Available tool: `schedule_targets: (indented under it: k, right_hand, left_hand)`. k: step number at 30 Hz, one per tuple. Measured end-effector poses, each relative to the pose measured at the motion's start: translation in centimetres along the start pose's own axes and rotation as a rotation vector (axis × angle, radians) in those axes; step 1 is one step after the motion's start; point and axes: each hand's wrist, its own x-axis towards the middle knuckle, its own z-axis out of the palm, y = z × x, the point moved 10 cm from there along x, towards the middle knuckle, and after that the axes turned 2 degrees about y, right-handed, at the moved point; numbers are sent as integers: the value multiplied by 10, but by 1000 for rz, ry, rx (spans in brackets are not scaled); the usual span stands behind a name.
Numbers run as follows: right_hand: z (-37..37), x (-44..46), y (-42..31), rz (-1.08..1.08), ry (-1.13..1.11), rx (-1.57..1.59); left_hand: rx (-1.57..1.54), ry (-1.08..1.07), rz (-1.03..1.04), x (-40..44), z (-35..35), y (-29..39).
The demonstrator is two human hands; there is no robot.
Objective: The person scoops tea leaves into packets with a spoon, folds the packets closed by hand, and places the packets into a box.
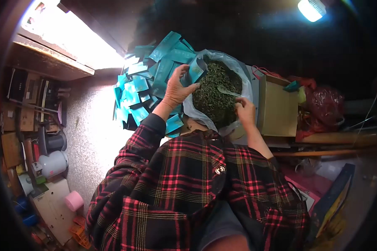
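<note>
Fingers of your left hand [178,89] are holding an open teal pouch [196,71] at ten o'clock on a plastic bag [247,81] of dried leaves [213,104]. At four o'clock, your right hand's [244,112] fingers are pinching a clear spoon [227,90] over them. More pouches [132,93] are lying heaped at nine o'clock; a cardboard box [277,119] is sitting at three.

I see the teal packets [166,47] as smooth foil or plastic with a glossy sheen. On my feed, thin, crinkled translucent plastic makes up the pale bag [246,78], and the leafy flakes [215,104] look dry, rough and matt. I read the spoon [228,91] as smooth clear plastic, the box [277,104] as matt cardboard, the red bag [327,103] as shiny, wrinkled plastic, the plaid shirt [165,184] as matt woven cloth.
</note>
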Motion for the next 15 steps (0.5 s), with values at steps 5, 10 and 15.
schedule_targets:
  k: [5,10,15]
  right_hand:
    - [45,12,62,585,-38,544]
    - [55,33,64,491,37,825]
    - [62,40,68,621,131,982]
  left_hand:
    - [-262,-117,-41,-19,32,8]
    - [-246,-155,-25,-28,41,12]
    - [-187,-166,-89,-37,35,3]
